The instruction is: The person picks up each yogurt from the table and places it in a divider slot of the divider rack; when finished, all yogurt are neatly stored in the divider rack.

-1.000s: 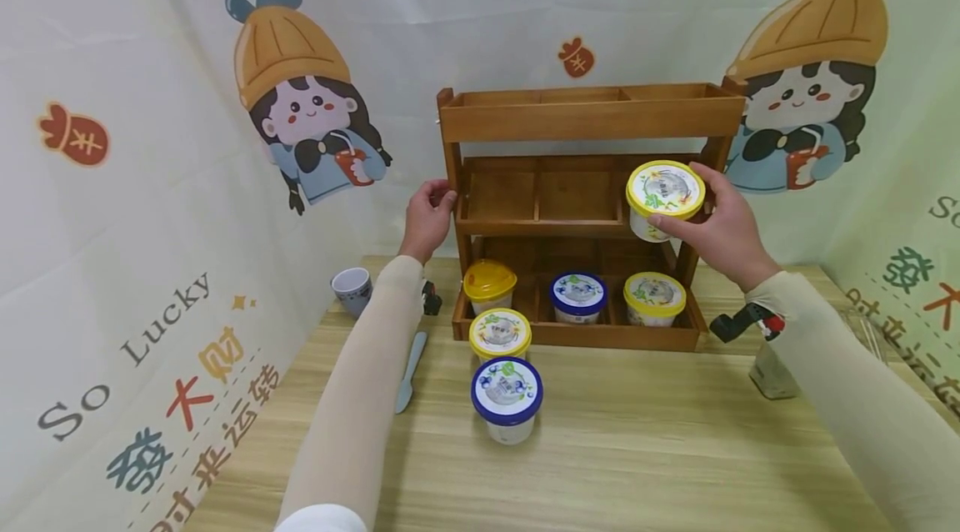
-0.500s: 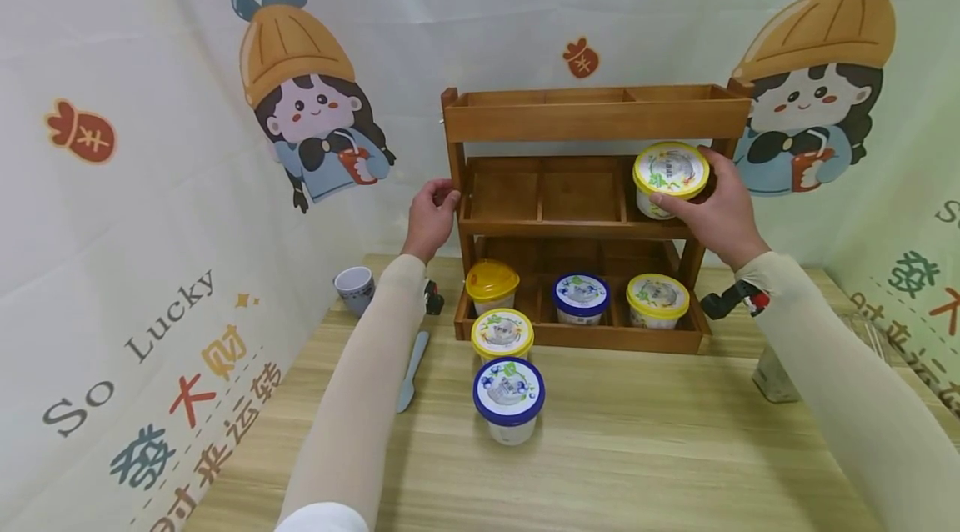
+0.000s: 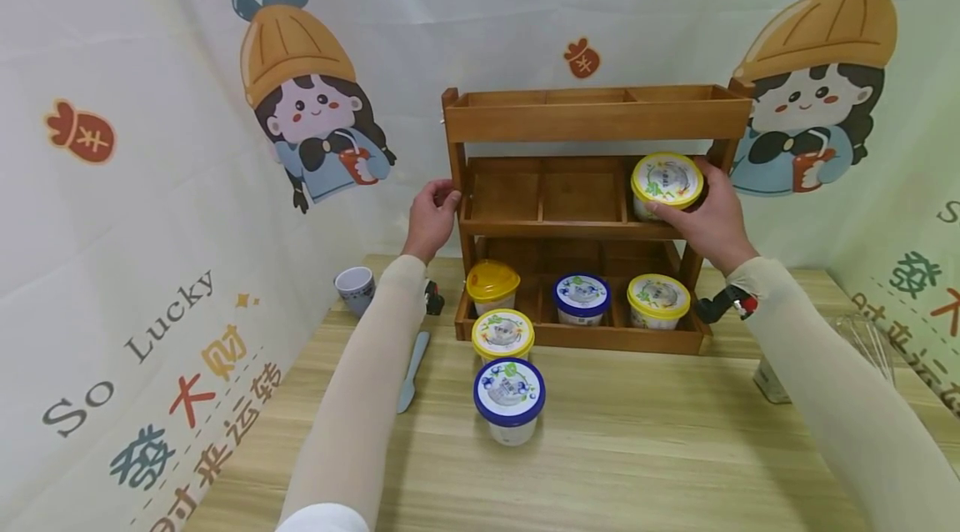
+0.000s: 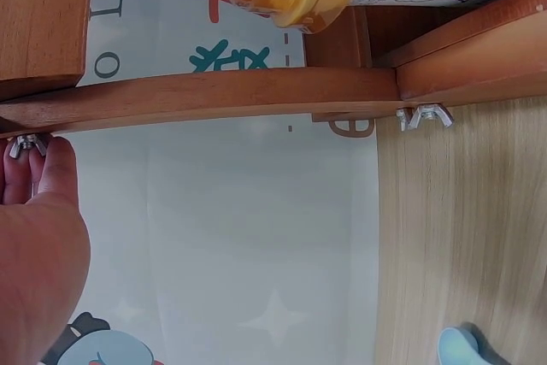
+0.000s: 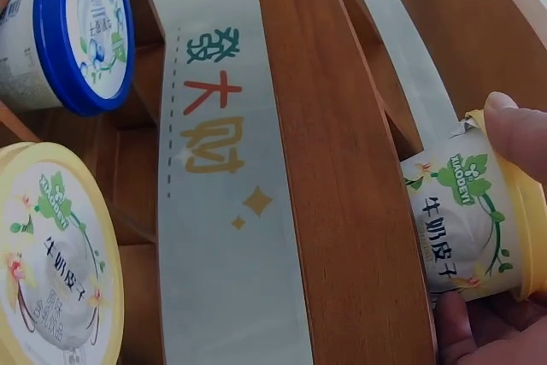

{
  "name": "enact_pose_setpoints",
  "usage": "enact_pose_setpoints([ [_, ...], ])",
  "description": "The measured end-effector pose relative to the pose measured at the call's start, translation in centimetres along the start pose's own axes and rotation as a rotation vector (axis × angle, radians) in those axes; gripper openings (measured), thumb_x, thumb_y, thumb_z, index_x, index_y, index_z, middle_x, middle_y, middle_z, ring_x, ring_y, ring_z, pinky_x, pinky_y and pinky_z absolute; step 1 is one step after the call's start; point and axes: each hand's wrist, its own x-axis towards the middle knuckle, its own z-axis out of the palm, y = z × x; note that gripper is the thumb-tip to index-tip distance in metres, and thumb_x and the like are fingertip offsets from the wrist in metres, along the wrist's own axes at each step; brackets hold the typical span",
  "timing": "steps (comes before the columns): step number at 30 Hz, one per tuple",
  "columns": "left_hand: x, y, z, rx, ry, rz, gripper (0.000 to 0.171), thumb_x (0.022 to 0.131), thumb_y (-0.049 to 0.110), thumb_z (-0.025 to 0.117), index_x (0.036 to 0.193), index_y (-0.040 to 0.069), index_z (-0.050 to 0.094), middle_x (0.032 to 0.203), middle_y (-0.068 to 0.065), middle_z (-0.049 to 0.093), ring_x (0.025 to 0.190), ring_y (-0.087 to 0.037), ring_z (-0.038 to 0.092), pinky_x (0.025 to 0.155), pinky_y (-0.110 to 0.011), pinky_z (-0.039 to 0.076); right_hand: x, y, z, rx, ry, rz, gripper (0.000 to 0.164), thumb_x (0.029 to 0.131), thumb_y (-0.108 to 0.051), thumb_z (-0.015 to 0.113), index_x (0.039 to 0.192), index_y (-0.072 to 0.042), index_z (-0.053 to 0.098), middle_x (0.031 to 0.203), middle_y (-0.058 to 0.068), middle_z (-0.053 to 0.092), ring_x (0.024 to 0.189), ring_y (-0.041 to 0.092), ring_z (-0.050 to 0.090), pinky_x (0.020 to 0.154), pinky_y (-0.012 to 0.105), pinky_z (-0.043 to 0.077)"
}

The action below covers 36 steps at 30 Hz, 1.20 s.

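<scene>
My right hand [image 3: 717, 222] grips a yellow-lidded white tub [image 3: 667, 180] at the right compartment of the middle tier of a wooden rack [image 3: 600, 122]. In the right wrist view, thumb and fingers lie round that tub, which tilts in the tier; its base is hidden. My left hand [image 3: 432, 221] holds the rack's left post, its fingertips at a wing nut [image 4: 27, 144] in the left wrist view. On the bottom tier sit a tub with a domed yellow lid [image 3: 492, 282], a blue-lidded tub [image 3: 582, 293] and a second yellow-lidded tub [image 3: 658, 298].
Before the rack stand a yellow-lidded tub [image 3: 502, 333] and a blue-lidded tub [image 3: 510, 394]. A pale blue spoon [image 3: 412, 373] and a patterned cup [image 3: 356, 288] lie to the left. A container [image 3: 771, 382] with a wire whisk [image 3: 870, 340] is partly behind my right forearm.
My right hand has carried the yellow-lidded tub back to the rack's middle tier and lowered it slightly into the right compartment. My left hand stays at the left post.
</scene>
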Motion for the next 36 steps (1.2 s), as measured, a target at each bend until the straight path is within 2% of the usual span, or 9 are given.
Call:
enact_pose_setpoints([
  [9,-0.1,0.2,-0.1,0.004,0.006,0.002,0.038,0.11,0.026,0.058,0.143,0.006,0.059,0.14,-0.014,0.064,0.127,-0.031,0.06,0.113,-0.045,0.05,-0.6,-0.2,-0.1,-0.073,-0.015,0.081,0.109,0.091,-0.04,0.083,0.167,-0.002,0.016,0.162,0.028,0.037,0.146,0.046,0.042,0.121,0.061,0.038],
  [24,-0.1,0.1,-0.1,-0.001,-0.006,-0.014,0.039,0.11,0.027,0.058,0.144,0.007,0.058,0.142,-0.013,0.064,0.129,-0.03,0.059,0.115,-0.045,0.049,-1.2,-0.4,-0.4,-0.094,-0.021,0.066,0.112,0.089,-0.04,0.085,0.167,0.0,0.015,0.163,0.03,0.034,0.147,0.048,0.039,0.121,0.064,0.036],
  [32,0.0,-0.1,0.0,0.0,-0.009,-0.02,0.039,0.11,0.028,0.058,0.144,0.008,0.058,0.142,-0.012,0.063,0.128,-0.029,0.059,0.114,-0.043,0.05,-2.4,-0.4,-0.7,-0.054,-0.039,0.092,0.113,0.091,-0.044,0.083,0.169,-0.003,0.011,0.167,0.026,0.032,0.146,0.044,0.043,0.116,0.06,0.046],
  [36,-0.1,-0.1,-0.1,0.004,-0.001,-0.008,0.039,0.11,0.027,0.059,0.144,0.007,0.059,0.141,-0.013,0.064,0.128,-0.03,0.059,0.114,-0.045,0.05,-3.3,-0.3,-0.8,-0.039,-0.05,0.088,0.111,0.093,-0.043,0.082,0.169,-0.005,0.011,0.169,0.025,0.031,0.149,0.044,0.041,0.117,0.059,0.045],
])
